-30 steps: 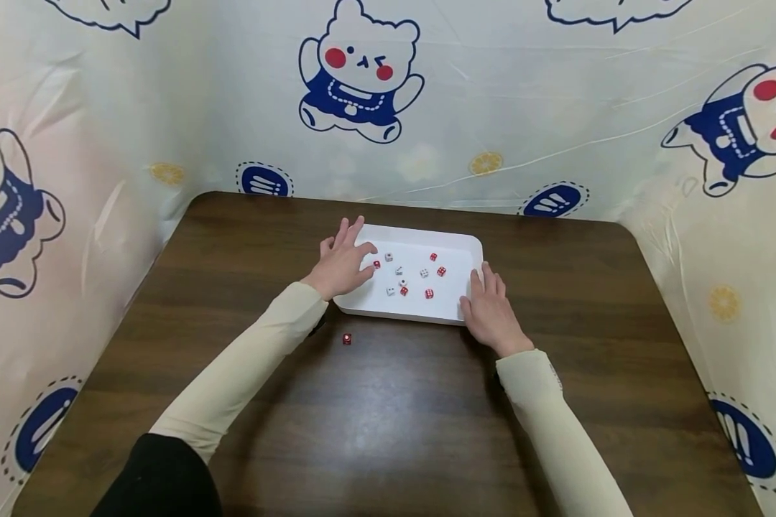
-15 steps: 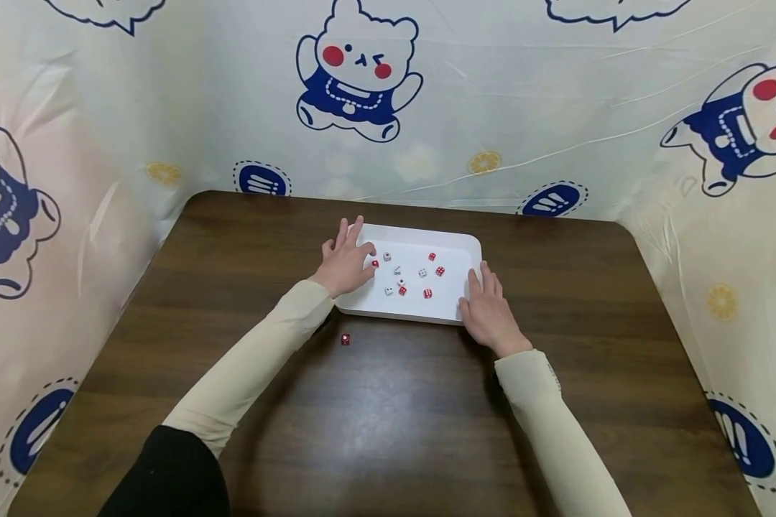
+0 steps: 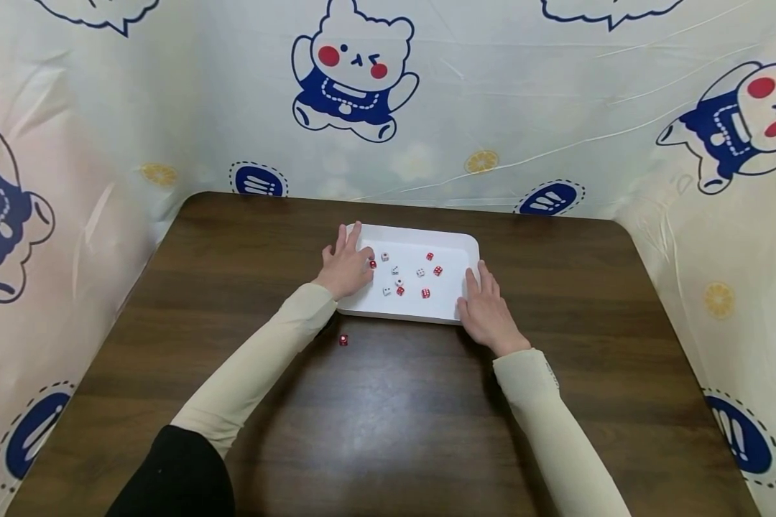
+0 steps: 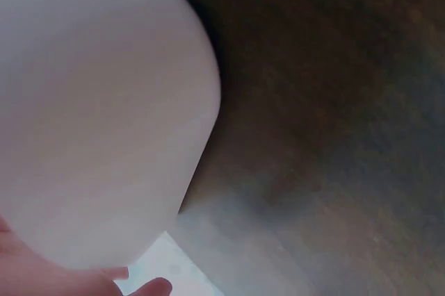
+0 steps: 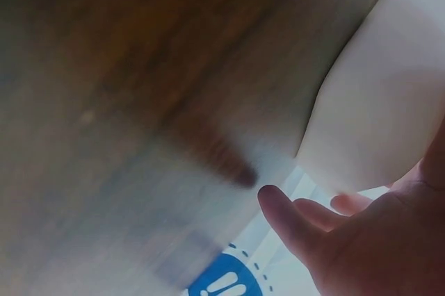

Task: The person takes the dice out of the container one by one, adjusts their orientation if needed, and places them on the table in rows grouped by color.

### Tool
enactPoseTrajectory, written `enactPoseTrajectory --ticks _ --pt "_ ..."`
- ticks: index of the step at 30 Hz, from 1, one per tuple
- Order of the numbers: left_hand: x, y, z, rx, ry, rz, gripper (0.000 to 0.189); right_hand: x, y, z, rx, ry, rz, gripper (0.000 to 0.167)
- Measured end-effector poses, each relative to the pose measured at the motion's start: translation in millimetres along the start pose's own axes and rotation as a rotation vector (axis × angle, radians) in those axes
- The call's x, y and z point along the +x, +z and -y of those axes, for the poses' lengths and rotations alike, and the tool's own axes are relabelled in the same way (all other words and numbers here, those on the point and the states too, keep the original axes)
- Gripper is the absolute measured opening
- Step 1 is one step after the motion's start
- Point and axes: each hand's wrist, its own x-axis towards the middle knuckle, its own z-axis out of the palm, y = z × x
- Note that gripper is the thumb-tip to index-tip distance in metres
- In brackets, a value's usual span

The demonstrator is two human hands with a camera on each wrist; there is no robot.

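Note:
In the head view, a white rectangular tray holds several small red and white dice. The person's left hand is at the tray's left end, some fingers stretched toward its far corner. Beside its thumb and index finger sits a red die; contact cannot be made out. Along the right end lies the right hand, fingers extended over the rim and thumb at the near corner. The right wrist view shows that hand's thumb and fingers loosely extended. Most of the left hand is cut off in its wrist view.
Another red die lies on the dark wooden table, in front of the tray's near left corner. A printed curtain with cartoon bears encloses the table's back and sides. Pale sleeves cover both forearms.
The left thumb and index finger have drawn slightly closer together near the red die. The right hand, tray and dice hold their places; the view has shifted a little.

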Motion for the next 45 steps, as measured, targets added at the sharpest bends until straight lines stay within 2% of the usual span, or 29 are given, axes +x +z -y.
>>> enactPoseTrajectory --ticks 9,32,45 --pt "5.4 9.3 3.6 0.030 0.024 -0.016 0.029 -0.2 0.0 0.6 0.006 -0.011 -0.014 0.064" --pt "0.8 9.0 -0.9 0.057 0.041 -0.010 0.018 -1.5 -0.6 1.5 0.015 -0.018 -0.018 0.062" --pt "1.6 10.6 -0.3 0.067 0.057 -0.031 0.013 -1.5 -1.2 2.0 0.014 -0.018 -0.022 0.062"
